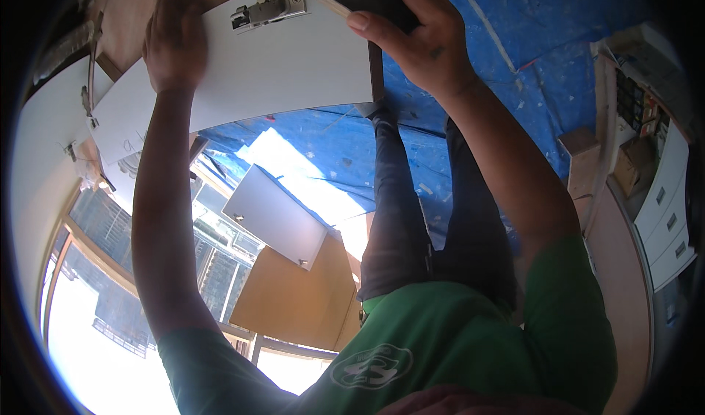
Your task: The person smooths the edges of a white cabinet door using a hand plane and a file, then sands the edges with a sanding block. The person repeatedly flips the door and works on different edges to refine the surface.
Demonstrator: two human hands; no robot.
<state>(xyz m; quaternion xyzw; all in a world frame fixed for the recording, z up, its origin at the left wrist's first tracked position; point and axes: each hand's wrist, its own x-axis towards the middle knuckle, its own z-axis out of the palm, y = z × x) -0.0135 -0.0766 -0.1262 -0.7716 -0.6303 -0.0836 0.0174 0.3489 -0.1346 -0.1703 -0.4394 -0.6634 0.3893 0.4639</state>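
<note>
A white cabinet door panel (294,66) lies in front of me, with a metal concealed hinge (269,8) fixed near its far edge. Flat on the far left part of the panel and the brown surface beyond rests my left hand (175,48), fingers stretched out and slightly blurred. My right hand (433,44) grips a dark block with a pale wooden edge (382,2) above the panel's far right corner. The thumb lies on the block's near side; the picture's upper edge cuts off the far fingers.
Blue sheeting (507,40) covers the floor. Another white door panel (275,213) leans by a tan board (294,297) behind a window frame at the left. White drawers (664,202) and a cardboard box (635,164) stand at the right. My legs are close to the panel.
</note>
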